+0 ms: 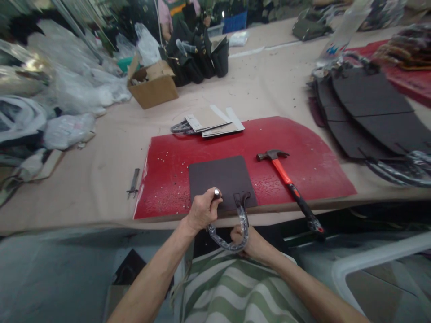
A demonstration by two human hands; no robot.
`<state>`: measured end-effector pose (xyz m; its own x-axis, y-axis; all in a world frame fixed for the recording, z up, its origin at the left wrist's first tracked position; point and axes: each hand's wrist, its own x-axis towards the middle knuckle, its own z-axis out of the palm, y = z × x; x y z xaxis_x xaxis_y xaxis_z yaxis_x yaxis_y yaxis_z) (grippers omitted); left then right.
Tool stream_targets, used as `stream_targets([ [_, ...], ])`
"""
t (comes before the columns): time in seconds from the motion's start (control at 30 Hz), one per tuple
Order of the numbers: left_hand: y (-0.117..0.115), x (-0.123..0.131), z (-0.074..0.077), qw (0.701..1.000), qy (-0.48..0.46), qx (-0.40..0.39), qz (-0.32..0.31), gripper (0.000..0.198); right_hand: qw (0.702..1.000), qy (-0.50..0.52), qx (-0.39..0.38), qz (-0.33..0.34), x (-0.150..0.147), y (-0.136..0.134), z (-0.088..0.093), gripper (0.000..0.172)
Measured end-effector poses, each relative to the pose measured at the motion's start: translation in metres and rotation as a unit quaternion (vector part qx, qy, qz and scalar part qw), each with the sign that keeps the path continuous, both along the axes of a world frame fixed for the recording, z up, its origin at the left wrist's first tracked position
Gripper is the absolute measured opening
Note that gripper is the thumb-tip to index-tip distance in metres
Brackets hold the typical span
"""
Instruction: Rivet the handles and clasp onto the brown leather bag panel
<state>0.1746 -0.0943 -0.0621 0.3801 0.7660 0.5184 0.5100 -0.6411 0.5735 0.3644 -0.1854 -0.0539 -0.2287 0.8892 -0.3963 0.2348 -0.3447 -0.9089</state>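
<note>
My left hand (204,208) is closed round a metal punch (216,193), whose round silver end shows above the fingers. It rests over the near edge of a dark brown leather panel (218,177). A bag handle (226,244) wrapped in clear plastic is attached near that edge and loops down over the table's front. Behind the loop, close to my apron, my right hand (247,242) has curled fingers; what they hold, if anything, is hidden. A claw hammer (283,172) with a red and black grip lies right of the panel, its end past the table edge.
Under the panel lies a red mat (303,148). A pronged tool (134,183) sits to its left, and pale-backed panels (215,122) at its far edge. Brown panels (367,112) are stacked right. A cardboard box (153,87) and black bags (195,58) stand behind; a person (164,18) is beyond.
</note>
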Motion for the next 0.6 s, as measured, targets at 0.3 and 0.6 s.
stream_targets([
  [0.3,-0.002,0.009,0.005,0.999,-0.029,-0.019,-0.005,0.015,0.851,-0.463,0.233,-0.086,0.132,0.047,0.035,0.024],
  [0.6,-0.001,0.012,0.003,0.997,-0.054,-0.057,-0.016,0.011,0.96,-0.242,0.032,-0.14,0.142,0.11,0.047,0.013],
])
